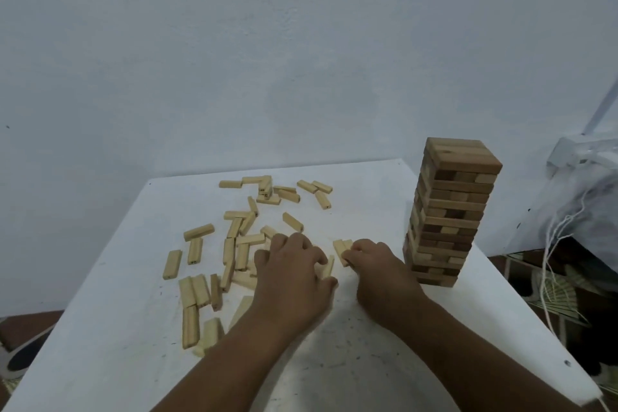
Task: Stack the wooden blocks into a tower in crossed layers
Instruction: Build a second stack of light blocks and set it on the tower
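Head view: two bare hands work over a white table (133,328) set against a pale wall (234,60). At the table's right side stands a tower (448,211) of wooden blocks, many crossed layers high, its top layer flat and complete, well clear of both hands. Loose blocks (234,244) lie scattered across the table's left and middle, some flat, some on edge, several overlapping. The left hand (294,274), fingers curled, pinches a block (328,267) tilted on edge at its fingertips. The right hand (378,271), just beside it and near the tower's base, curls its fingers over the near end of a pair of blocks (341,248) lying side by side on the table. Beyond the table's right edge, white cords (551,244) hang from a white frame (575,150).
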A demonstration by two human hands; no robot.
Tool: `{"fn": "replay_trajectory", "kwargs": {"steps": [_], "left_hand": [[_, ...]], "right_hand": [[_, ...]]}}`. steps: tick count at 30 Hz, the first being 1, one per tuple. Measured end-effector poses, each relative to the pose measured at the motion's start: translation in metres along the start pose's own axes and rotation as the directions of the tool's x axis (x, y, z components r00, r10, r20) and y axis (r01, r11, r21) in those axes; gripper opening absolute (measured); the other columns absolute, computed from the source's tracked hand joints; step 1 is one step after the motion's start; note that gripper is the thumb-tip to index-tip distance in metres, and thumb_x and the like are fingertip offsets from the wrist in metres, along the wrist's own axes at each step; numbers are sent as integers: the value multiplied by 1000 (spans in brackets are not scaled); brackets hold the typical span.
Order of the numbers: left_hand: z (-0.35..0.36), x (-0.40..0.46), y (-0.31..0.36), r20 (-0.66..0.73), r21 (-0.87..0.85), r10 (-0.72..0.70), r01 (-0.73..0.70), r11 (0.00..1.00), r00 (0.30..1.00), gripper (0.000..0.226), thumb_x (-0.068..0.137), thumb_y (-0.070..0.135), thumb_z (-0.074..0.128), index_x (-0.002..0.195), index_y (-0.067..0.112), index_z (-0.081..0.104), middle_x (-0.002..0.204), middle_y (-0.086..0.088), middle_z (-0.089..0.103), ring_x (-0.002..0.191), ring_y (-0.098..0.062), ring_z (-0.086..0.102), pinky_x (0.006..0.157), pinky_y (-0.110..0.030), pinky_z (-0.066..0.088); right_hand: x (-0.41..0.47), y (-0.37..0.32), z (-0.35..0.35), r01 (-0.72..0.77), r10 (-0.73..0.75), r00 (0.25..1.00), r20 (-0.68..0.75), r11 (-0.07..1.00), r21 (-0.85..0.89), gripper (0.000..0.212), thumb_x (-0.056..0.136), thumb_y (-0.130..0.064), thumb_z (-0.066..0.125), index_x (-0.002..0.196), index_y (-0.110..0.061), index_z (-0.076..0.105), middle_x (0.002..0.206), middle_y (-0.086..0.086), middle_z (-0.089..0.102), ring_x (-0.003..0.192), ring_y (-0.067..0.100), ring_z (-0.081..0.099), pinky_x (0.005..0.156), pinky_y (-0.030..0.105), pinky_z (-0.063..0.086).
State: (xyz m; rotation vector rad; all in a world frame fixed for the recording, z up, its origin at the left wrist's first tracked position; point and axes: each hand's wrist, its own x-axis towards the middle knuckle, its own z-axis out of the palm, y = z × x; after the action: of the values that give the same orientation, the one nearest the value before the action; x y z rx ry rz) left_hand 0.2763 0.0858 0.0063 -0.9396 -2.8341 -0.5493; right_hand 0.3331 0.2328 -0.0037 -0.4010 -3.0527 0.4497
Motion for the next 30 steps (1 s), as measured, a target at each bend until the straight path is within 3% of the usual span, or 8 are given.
{"fn": "replay_trajectory", "kwargs": {"steps": [5,8,11,17,21,24,27,30], "left_hand": [[11,8,10,-26,131,9,-5,991,1000,25,87,46,56,104,32,69,122,16,49,119,-16,36,89,-38,23],[18,8,14,-41,54,21,-18,998,999,14,80,24,59,87,30,71,93,13,64,103,-16,47,82,-36,25],[22,-1,22,-78,20,86,-85,996,993,8,78,23,63,76,29,67,66,12,62,84,-14,51,71,-32,15],[26,-34,56,-50,-320,72,-84,944,996,8,81,43,64,87,40,68,72,22,63,81,-1,55,88,-33,37],[37,-50,73,-27,-367,3,-13,930,1000,7,80,42,67,78,45,60,62,23,61,76,2,61,90,-39,46],[40,-52,80,-59,-299,-35,16,954,998,4,85,47,62,86,43,64,68,22,62,88,-2,58,91,-34,33],[37,-50,84,-43,-183,-58,50,982,997,20,90,53,55,96,40,69,87,22,63,102,-6,47,81,-30,14],[35,-49,84,14,-149,-59,60,987,998,22,89,51,54,98,41,71,92,24,62,106,-5,44,79,-29,10]], "right_hand": [[-45,7,-1,-27,31,998,-60,998,65,35,98,-25,50,133,-23,55,137,-7,51,118,9,48,102,18,37],[-74,16,-2,-42,56,991,-121,992,120,35,102,-32,43,134,-27,55,142,-12,46,125,6,41,106,18,33],[-97,27,0,-49,72,981,-182,991,126,34,102,-30,43,132,-30,57,140,-16,46,124,5,37,101,17,34],[-122,47,7,-87,123,961,-249,985,151,31,98,-19,50,122,-29,67,130,-13,52,116,7,43,90,15,33],[-128,61,10,-91,153,941,-301,973,211,26,95,-18,57,114,-25,72,118,-8,60,106,9,46,78,5,28],[-129,66,14,-82,156,936,-315,969,234,20,93,-18,61,106,-21,76,109,-5,63,101,13,50,74,5,29],[-125,68,17,-83,161,921,-354,971,225,12,79,-10,72,83,-19,79,90,-1,68,83,19,60,70,6,28],[-121,69,20,-69,145,881,-450,981,180,11,67,-17,69,71,-21,78,78,-4,68,70,16,64,65,3,26]]}}
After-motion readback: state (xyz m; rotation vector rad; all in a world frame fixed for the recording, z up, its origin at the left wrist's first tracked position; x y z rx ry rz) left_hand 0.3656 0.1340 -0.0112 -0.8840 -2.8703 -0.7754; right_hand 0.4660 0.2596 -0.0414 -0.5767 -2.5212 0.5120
